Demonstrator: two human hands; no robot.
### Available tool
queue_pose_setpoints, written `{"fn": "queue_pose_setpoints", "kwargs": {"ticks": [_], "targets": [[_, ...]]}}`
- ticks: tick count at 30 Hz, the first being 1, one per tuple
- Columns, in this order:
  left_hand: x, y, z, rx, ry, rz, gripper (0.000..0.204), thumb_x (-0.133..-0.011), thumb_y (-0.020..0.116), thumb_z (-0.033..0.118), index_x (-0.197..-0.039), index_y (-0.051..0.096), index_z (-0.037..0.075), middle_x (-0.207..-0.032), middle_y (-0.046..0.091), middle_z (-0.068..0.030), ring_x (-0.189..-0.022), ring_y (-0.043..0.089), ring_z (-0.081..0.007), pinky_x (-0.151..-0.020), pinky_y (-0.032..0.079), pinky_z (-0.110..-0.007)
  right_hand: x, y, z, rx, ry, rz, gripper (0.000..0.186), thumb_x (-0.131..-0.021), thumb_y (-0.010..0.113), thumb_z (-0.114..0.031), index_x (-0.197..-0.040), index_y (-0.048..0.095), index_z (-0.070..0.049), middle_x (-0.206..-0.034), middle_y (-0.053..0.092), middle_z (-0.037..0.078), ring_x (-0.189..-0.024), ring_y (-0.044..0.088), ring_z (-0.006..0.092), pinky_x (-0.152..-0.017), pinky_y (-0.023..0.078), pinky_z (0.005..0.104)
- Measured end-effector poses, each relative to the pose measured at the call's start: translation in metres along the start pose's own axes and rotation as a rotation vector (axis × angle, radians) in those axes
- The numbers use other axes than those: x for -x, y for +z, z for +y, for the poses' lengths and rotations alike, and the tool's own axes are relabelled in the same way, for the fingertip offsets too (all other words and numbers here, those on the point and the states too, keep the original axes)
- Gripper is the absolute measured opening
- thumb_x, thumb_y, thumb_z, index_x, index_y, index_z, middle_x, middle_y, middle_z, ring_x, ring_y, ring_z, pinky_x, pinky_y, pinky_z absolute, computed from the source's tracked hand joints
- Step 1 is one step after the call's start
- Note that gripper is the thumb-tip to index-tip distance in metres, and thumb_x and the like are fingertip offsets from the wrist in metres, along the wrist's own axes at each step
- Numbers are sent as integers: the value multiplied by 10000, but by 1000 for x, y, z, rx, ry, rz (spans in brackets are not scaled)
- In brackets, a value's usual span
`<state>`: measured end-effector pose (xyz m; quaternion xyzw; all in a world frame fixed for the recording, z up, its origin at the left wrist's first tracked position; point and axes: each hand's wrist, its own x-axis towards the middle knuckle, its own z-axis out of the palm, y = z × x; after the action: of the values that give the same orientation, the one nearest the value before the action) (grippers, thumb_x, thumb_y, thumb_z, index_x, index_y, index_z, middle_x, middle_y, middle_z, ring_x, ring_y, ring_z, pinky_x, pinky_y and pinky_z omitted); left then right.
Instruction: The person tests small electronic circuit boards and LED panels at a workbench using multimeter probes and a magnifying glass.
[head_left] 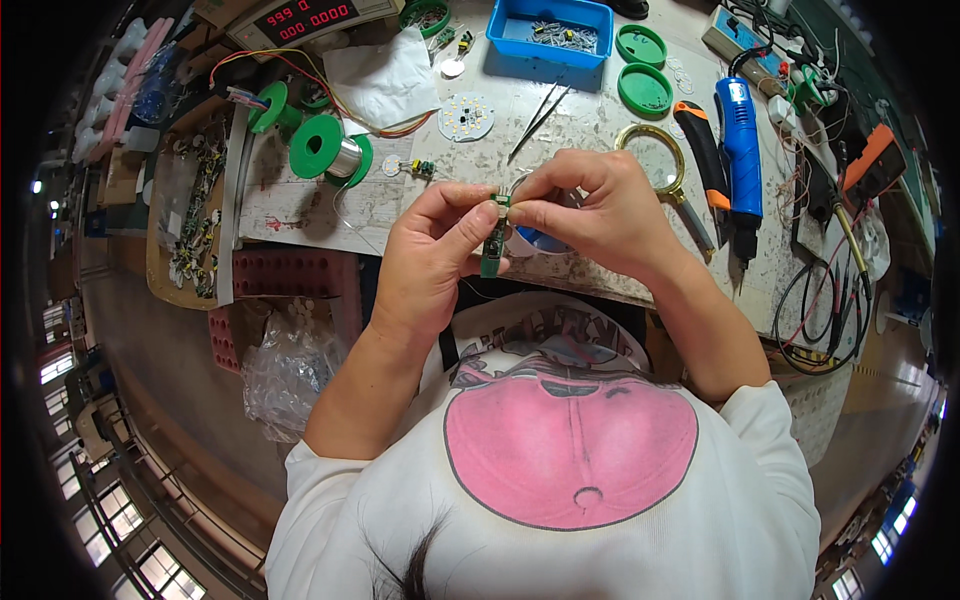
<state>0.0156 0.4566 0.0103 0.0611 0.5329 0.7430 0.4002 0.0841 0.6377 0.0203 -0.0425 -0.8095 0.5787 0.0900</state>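
Observation:
Close to the table's front edge, my left hand [428,248] pinches a narrow green circuit board [492,248] upright between thumb and fingers. My right hand [610,208] meets the board's upper end, its thumb and forefinger closed there. What the right fingertips grip besides the board, if anything, is too small to make out. Partly hidden under the right hand is a white and blue item [540,241]. Beyond the hands lie black tweezers [538,124], a round white LED board [466,117], and a small round board wired to a driver [408,167].
A spool of solder [346,158] stands left, a magnifying glass [655,160] right. Farther right are an orange-black utility knife [702,150], a blue electric screwdriver [738,150] and a soldering iron [851,232]. A blue bin [505,45] of parts and green lids [644,90] sit behind.

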Motion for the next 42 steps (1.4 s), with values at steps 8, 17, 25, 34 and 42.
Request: {"fn": "queue_pose_setpoints", "kwargs": {"ticks": [8,17,25,34,42], "targets": [[-2,-4,-7,239,-36,-34,209,-918,623,136,-1089,569,29,-943,635,-44,-824,635,-93,-611,607,-284,-2,7,12,-58,-94,64,135,-775,723,-148,-853,727,-37,-733,687,96,-622,648,153,-594,502,269],[0,-6,-7,176,-20,-8,185,-925,604,117,-1085,572,29,-957,636,-47,-821,644,-105,-620,616,-303,-3,5,4,9,-58,31,162,-766,726,-181,-846,724,-40,-728,686,103,-642,659,179,-597,506,289],[0,1,-6,182,-21,59,190,-935,587,123,-1111,555,58,-950,646,-45,-774,662,-120,-593,615,-293,-9,5,7,108,-172,66,140,-757,726,-173,-801,713,-41,-715,683,94,-654,651,195,-626,506,307],[-1,-12,-11,199,10,82,229,-955,563,155,-1159,526,55,-982,651,-49,-791,679,-134,-588,588,-246,-27,-14,38,-106,-235,-127,476,-792,754,-203,-1209,578,-55,-1217,568,64,-1153,523,174,-950,427,338],[-5,-3,-10,-48,149,107,261,-966,558,180,-1181,531,36,-1040,632,-61,-865,667,-141,-730,574,-283,-22,1,48,-66,-146,-201,654,-759,791,-235,-1302,490,-30,-1300,528,86,-1175,526,214,-991,431,357]]}}
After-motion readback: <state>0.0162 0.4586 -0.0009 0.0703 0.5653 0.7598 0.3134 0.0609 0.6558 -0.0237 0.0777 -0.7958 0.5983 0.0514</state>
